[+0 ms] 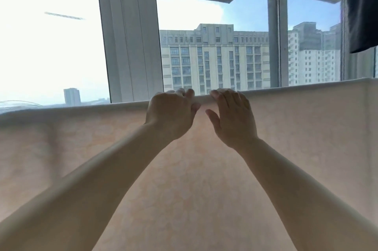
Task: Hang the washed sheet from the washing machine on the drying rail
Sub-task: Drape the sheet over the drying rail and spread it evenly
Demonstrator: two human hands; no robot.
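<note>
A pale pink patterned sheet [306, 138] hangs draped over the drying rail and fills the lower half of the head view. The rail itself is hidden under the sheet's top fold, which runs from left to right and rises slightly. My left hand [171, 113] is curled over that top fold near the middle, fingers closed on the cloth. Just to its right, my right hand [233, 115] rests on the fold with fingers hooked over the top and the thumb spread against the front of the sheet.
Behind the sheet stands a large window with white frames [128, 34], with tall buildings [214, 58] outside. A dark garment [362, 9] hangs at the upper right, above the sheet's right end.
</note>
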